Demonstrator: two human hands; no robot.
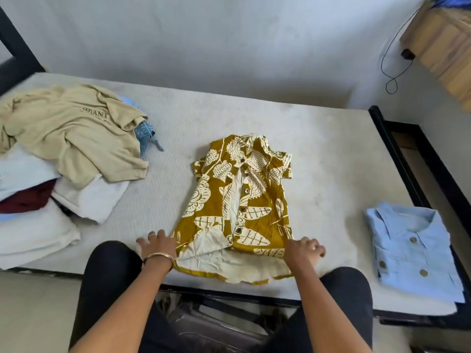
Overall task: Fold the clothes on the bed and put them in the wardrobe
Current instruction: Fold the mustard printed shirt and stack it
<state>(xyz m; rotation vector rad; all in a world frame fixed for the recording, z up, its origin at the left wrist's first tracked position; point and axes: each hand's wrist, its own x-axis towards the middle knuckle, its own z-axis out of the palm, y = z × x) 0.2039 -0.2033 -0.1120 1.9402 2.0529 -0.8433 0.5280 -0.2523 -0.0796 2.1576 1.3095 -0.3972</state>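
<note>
bed: bare pale mattress (254, 118) on a dark frame (397, 159), seen from its near edge
centre: mustard leaf-print shirt (242, 205), sides folded in, button front up, collar at the far end, hem at the near edge
right: light blue shirt (413, 250), folded, near the right corner
left: loose pile (38, 194) of white and maroon clothes, with a beige printed T-shirt (76, 133) crumpled on top
hands: both at the mustard shirt's hem corners

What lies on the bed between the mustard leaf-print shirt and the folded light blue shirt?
Nothing: in the head view, only bare mattress separates the mustard leaf-print shirt from the folded light blue shirt.
</note>
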